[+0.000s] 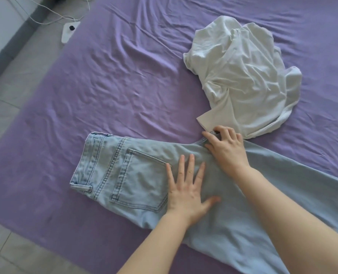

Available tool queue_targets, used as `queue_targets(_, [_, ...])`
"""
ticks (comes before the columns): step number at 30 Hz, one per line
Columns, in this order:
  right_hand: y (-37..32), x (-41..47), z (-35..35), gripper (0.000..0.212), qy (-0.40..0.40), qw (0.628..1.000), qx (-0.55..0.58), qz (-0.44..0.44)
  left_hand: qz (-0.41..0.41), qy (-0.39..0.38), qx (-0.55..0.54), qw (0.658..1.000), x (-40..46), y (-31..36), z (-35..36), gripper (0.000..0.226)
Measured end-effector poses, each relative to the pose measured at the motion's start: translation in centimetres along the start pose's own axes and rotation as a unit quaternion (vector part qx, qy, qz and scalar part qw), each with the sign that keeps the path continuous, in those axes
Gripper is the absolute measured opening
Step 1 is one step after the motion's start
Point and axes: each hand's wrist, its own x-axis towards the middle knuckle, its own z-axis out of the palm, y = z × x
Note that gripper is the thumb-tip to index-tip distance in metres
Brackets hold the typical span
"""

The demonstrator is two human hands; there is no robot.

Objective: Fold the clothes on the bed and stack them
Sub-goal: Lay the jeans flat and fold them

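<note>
On the bed [124, 80], near its front edge, the jeans [136, 175] lie flat, already doubled leg over leg, back pocket [140, 182] up, waistband to my left and legs running off frame to the right. My left hand [185, 192] is spread flat, fingers apart, pressing just beside the pocket. My right hand [226, 147] sits at the crotch seam on the far edge, fingers curled and seemingly pinching the denim there; I cannot tell how firm the hold is. The two hands are close but not touching.

The shirt [243, 76] is a crumpled white heap further back, its lower edge touching or overlapping the jeans beside my right hand. Not folded yet. No stack started.

Risks, as I judge them:
- Shirt hem caught under the right hand; tucking the crotch point could drag it into the fold.
- Legs out of view, so I cannot confirm they are aligned. Folding across now may set a skewed bundle.
- Sheet is wrinkled and loose; pushing hard with the flat palm could slide the denim and bunch the sheet under it.
- Jeans sit near the bed edge; a sloppy fold may slip toward the floor [16, 254].
</note>
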Motion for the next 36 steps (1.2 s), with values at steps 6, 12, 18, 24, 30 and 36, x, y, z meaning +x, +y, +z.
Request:
queue_targets(6, [1.5,1.7,0.8,0.023,0.062,0.993,-0.070,-0.076,0.030,0.011,-0.002,0.999,0.3,-0.1,1.3,0.092])
queue_targets(12, [1.5,3.1,1.6,0.024,-0.016,0.998,-0.049,-0.034,0.065,0.019,0.015,0.998,0.3,-0.3,2.1,0.092])
queue_targets(18, [-0.5,3.4,-1.3,0.038,-0.126,0.983,0.021,0.129,0.063,-0.001,0.014,0.998,-2.8,-0.1,2.4,0.089])
queue_targets(24, [-4.7,-7.1,-0.5,0.049,-0.008,1.000,0.015,0.018,0.037,0.010,0.009,0.999,-3.3,-0.8,1.1,0.080])
queue_targets(30, [-5.8,-13.5,2.2,0.053,-0.091,0.993,0.047,0.059,-0.089,0.023,0.005,0.996,-2.9,-3.2,2.4,0.072])
queue_targets(36, [-7.2,-13.2,1.0,0.060,-0.122,0.989,0.016,0.079,-0.059,0.028,-0.013,0.998,-3.0,-5.2,0.1,0.068])
